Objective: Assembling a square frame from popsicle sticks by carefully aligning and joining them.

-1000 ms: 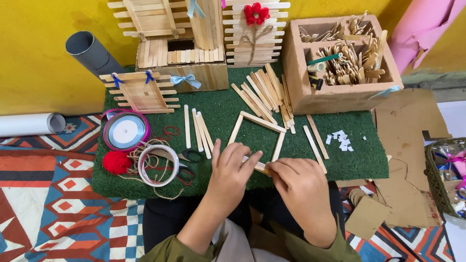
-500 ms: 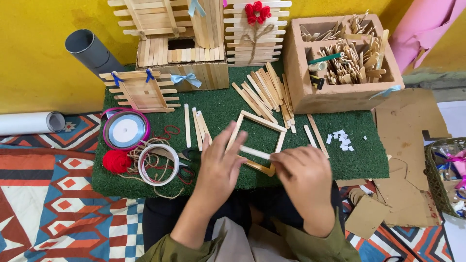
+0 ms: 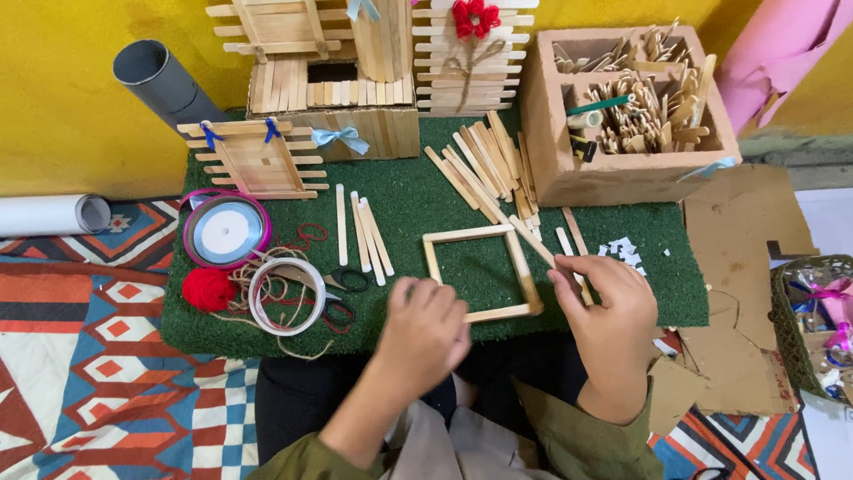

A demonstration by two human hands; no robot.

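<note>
A square frame of wooden sticks (image 3: 466,234) lies on the green mat (image 3: 409,200) in front of me. Its bottom stick (image 3: 499,313) runs between my hands. My left hand (image 3: 425,333), blurred with fingers curled, is at the frame's lower left corner and shows nothing in it. My right hand (image 3: 611,311) is beside the frame's right side. Its thumb and fingertips pinch the near end of a slanted wooden stick (image 3: 531,240).
A pile of sticks (image 3: 484,164) and three loose sticks (image 3: 360,233) lie behind the frame. To the left are scissors (image 3: 345,292), a tape ring (image 3: 284,295), a ribbon spool (image 3: 227,231) and red yarn (image 3: 209,289). At the back are stick models (image 3: 338,89) and a cardboard box (image 3: 622,182), with cardboard scraps (image 3: 746,293) on the right.
The stick both hands were holding now lies as the frame's bottom side. My left hand has pulled back toward me, and my right hand has shifted to the right side of the frame.
</note>
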